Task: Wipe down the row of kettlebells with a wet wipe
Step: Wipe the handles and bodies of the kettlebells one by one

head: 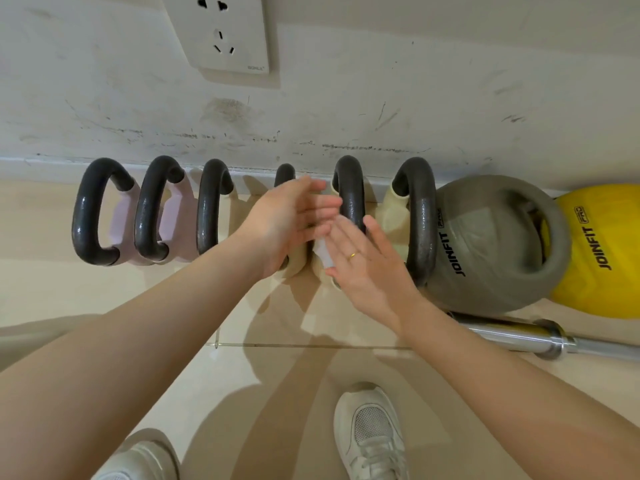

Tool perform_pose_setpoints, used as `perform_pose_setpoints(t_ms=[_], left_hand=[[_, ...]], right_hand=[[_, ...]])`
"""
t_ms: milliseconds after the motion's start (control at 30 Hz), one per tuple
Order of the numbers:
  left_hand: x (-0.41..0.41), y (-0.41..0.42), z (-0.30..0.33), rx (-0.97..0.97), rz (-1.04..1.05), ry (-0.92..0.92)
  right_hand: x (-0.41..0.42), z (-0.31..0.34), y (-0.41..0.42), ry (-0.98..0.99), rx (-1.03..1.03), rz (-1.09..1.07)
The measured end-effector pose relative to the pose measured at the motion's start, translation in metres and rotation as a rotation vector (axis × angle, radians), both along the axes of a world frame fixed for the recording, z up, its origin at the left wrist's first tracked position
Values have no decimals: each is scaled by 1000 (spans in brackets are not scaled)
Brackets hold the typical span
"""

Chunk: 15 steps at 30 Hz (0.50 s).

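Observation:
Several kettlebells with dark handles stand in a row along the wall: two pink ones [121, 216] at left and cream ones [394, 216] toward the right. My left hand [294, 220] hovers with fingers spread over the fourth kettlebell's handle [284, 173]. My right hand [363, 261], a ring on one finger, presses a white wet wipe [323, 252] against the fifth kettlebell's dark handle [349, 188]. Only a small part of the wipe shows beneath the fingers.
A grey soft kettlebell [491, 244] and a yellow one [602, 251] sit at the right end. A chrome barbell [540, 337] lies on the floor in front of them. A wall socket [225, 32] is above. My white shoes [370, 431] stand below.

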State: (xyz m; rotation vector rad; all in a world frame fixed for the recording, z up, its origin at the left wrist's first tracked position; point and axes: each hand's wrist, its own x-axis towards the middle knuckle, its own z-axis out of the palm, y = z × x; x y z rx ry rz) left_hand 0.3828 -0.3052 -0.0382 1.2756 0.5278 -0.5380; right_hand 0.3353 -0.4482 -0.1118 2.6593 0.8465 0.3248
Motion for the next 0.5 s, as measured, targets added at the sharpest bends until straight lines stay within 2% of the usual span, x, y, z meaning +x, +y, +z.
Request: perform_pose_setpoints(t_ms=[67, 167, 267, 433, 500], left_hand=[[7, -5, 4, 75, 32, -41], [13, -11, 1, 211, -1, -23], [12, -17, -2, 186, -52, 36], [17, -21, -10, 169, -38, 48], [22, -18, -14, 174, -67, 62]], right_hand=[[0, 1, -5, 277, 503, -77], [10, 4, 3, 523, 856, -243], [40, 8, 5, 579, 1060, -313], [91, 20, 4, 791, 1093, -364], [106, 22, 7, 904, 1269, -485]])
